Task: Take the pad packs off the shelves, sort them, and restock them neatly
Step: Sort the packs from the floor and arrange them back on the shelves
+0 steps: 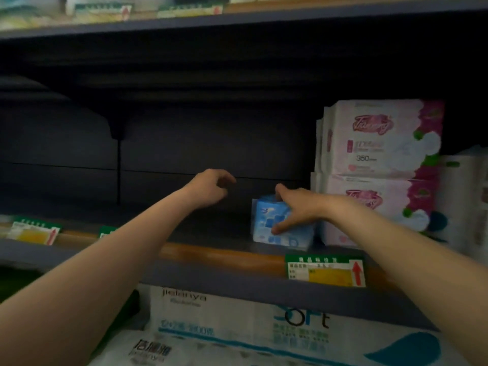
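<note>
A small blue pad pack [266,223] stands on the dark shelf [200,233], close against two stacked pink-and-white pad packs [380,143] to its right. My right hand [298,207] grips the blue pack, fingers over its top and thumb across its front. My left hand [208,187] hovers left of the pack, above the shelf, with fingers loosely curled and nothing in them.
The shelf's left and middle stretch is dark and bare. Price tags [326,270] hang on the wooden front rail. Large white tissue packs [237,326] lie below. More goods sit on the upper shelf [105,9], and white packs [467,196] stand at far right.
</note>
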`<state>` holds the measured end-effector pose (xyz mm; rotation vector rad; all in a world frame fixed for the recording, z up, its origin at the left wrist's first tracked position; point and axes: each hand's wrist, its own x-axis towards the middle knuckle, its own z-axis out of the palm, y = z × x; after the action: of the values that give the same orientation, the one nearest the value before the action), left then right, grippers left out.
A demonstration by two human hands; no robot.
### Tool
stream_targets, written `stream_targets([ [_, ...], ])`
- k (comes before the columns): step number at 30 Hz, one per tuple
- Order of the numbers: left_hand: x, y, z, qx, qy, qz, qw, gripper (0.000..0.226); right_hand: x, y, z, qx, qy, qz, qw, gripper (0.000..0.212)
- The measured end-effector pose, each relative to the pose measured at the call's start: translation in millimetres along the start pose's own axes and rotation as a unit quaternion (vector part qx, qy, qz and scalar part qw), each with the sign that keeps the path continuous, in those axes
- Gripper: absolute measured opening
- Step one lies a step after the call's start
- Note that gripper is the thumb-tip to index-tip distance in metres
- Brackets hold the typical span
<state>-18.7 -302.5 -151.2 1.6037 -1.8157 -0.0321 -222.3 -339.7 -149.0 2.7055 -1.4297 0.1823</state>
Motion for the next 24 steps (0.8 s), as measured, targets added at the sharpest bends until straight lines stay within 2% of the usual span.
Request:
stream_targets([
  [2, 3, 2, 6, 0.020, -0.004, 0.020, 1.000, 0.039, 15, 11, 1, -0.034, -0.002, 0.023, 0.999, 0.091],
  [4, 7, 3, 13, 0.033, -0.008, 0.030, 0.999, 0.039, 28, 18, 6, -0.072, -0.001, 0.045, 0.996, 0.094],
  [6, 11, 4, 19, 0.046, -0.018, 0.034, 0.998, 0.040, 39, 21, 11, -0.105, -0.007, 0.068, 0.992, 0.091],
  [11, 16, 12, 30, 0.093, -0.108, 0.043, 0.989, 0.044, 49, 23, 18, -0.201, -0.005, 0.099, 0.975, 0.075],
  [14, 15, 16, 31, 0.069, -0.104, 0.055, 0.991, 0.042, 38, 17, 14, -0.224, 0.031, 0.084, 0.970, 0.072],
  [16, 8, 18, 26, 0.046, -0.057, 0.083, 0.994, 0.040, 13, 8, 9, -0.207, 0.109, 0.060, 0.970, 0.070],
  [18, -12, 22, 20, -0.008, 0.046, 0.125, 0.991, 0.033, -29, -1, 9, -0.180, 0.244, -0.001, 0.953, 0.057],
  [20, -47, 28, 19, -0.076, 0.151, 0.180, 0.969, 0.025, -80, -8, 22, -0.118, 0.360, -0.072, 0.923, 0.041],
  [22, -96, 33, 33, -0.137, 0.195, 0.227, 0.944, 0.021, -140, -18, 45, -0.069, 0.397, -0.099, 0.910, 0.034],
  [24, -150, 32, 61, -0.179, 0.186, 0.253, 0.932, 0.020, -194, -26, 75, -0.078, 0.382, -0.133, 0.911, 0.026],
])
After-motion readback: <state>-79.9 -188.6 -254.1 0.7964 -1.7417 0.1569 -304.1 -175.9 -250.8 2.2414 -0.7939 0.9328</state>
